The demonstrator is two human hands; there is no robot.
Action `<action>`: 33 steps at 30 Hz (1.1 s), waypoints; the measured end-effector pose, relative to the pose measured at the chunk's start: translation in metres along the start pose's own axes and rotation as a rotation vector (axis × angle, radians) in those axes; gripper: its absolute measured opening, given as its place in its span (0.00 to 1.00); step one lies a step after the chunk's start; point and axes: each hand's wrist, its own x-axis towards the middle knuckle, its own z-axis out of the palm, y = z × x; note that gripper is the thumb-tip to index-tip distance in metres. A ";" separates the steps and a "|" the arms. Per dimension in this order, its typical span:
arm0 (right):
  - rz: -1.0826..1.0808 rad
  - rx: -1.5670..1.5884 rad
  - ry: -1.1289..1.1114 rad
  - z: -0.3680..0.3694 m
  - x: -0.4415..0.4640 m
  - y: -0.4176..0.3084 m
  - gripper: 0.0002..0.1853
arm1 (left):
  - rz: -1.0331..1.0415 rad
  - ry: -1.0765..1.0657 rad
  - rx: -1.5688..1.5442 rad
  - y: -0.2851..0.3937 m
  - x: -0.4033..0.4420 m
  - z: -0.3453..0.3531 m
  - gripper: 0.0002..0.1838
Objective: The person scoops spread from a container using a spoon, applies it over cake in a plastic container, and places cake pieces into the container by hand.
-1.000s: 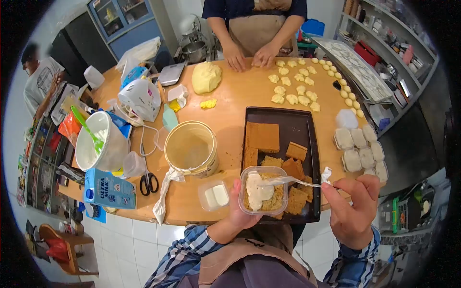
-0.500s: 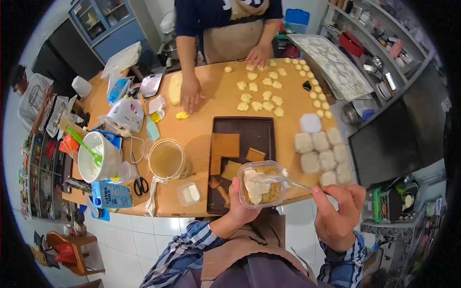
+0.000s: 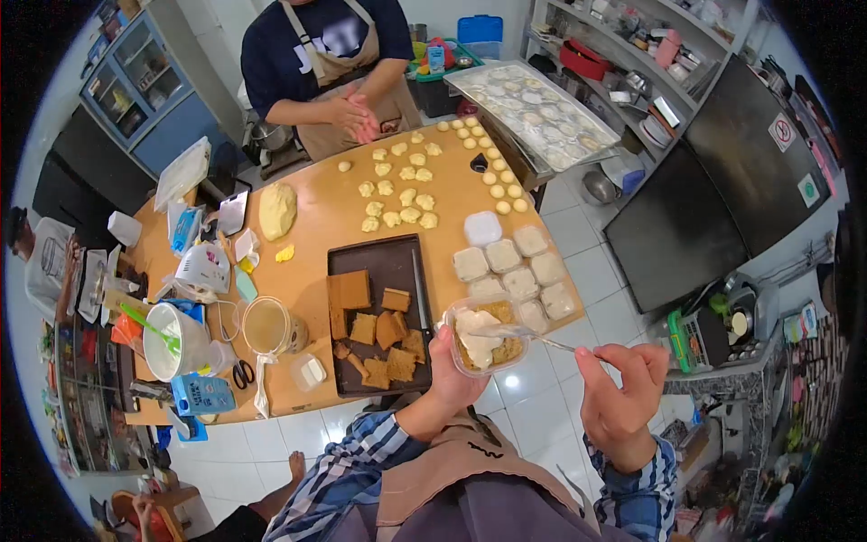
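Observation:
My left hand (image 3: 454, 379) grips a clear plastic tub (image 3: 492, 368) from its left side, close in front of my apron. Inside the tub, white cream (image 3: 477, 341) covers part of some brown crumbly cake. My right hand (image 3: 625, 393) pinches the handle of a metal spoon (image 3: 551, 342), whose bowl rests in the cream. Just left of the tub lies a dark baking tray (image 3: 388, 257) with cut brown cake pieces (image 3: 349, 291) and a long knife (image 3: 422, 294) along its right side. Several filled tubs (image 3: 520, 283) stand together beyond my hands.
A co-worker (image 3: 330, 90) stands across the table near dough pieces (image 3: 408, 197) and a large dough lump (image 3: 277, 211). At left are a cream bucket (image 3: 185, 366) with a green spatula, a milk carton (image 3: 202, 395) and scissors (image 3: 242, 374). A large tray (image 3: 470, 83) stands at far right.
My view has turned right, so the table appears further left and more cake pieces show. The co-worker's hands have left the table and come together. My hands keep the tub and spoon.

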 end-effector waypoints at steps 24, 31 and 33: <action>0.024 0.106 0.073 0.075 0.044 0.051 0.24 | 0.138 0.024 0.038 0.021 0.080 -0.017 0.37; -0.011 0.165 0.044 0.075 0.050 0.100 0.18 | 0.187 0.049 -0.028 -0.012 0.098 -0.003 0.35; -0.017 0.200 0.039 0.070 0.048 0.123 0.17 | 0.210 0.154 0.048 -0.027 0.106 0.016 0.39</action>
